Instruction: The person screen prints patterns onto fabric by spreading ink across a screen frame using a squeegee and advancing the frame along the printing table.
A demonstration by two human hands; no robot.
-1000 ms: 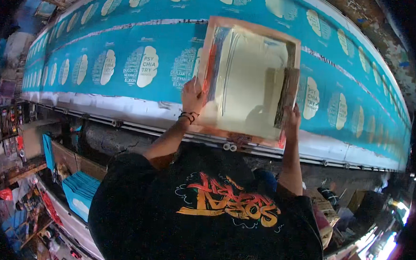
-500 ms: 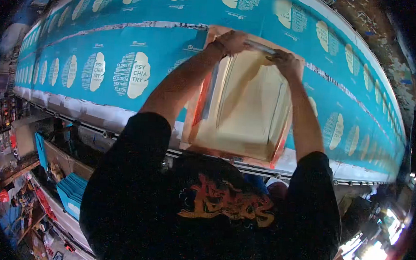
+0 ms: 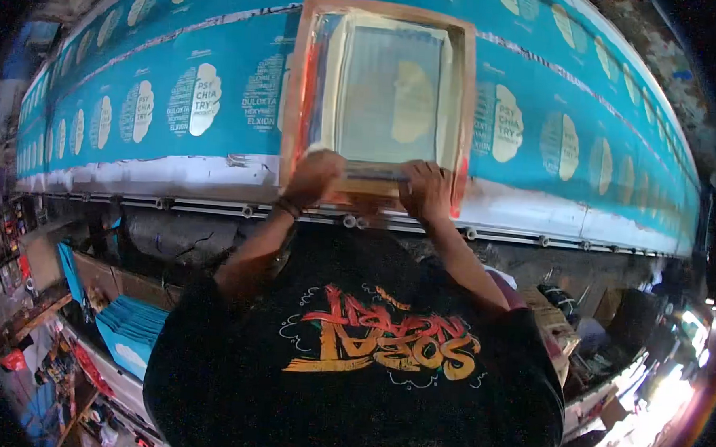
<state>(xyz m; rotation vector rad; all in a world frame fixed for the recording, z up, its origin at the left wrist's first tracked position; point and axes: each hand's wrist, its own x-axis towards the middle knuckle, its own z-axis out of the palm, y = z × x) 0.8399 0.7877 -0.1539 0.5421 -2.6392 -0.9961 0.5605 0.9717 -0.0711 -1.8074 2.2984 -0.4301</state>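
A wooden screen-printing frame [image 3: 299, 83] lies on the teal printed sheets, its pale mesh [image 3: 373, 95] showing a brain-shaped print beneath. Across the near end of the mesh runs a squeegee [image 3: 371, 175], partly covered by my fingers. My left hand [image 3: 315, 177] is closed on its left end, slightly smeared by motion. On the right end, the fingers of my right hand [image 3: 426, 188] are wrapped over the squeegee. Both hands are inside the frame's near edge, close to my body.
Rows of teal sheets [image 3: 155, 71] with "Psychiatry" brain prints cover the long table. A metal rail with round stops [image 3: 350, 221] runs along its near edge. Folded teal pieces [image 3: 132, 329] are stacked at lower left, beside cardboard.
Both hands have drawn the squeegee from the frame's far end to its near end, toward my body. My view has shifted, and the frame sits higher in it.
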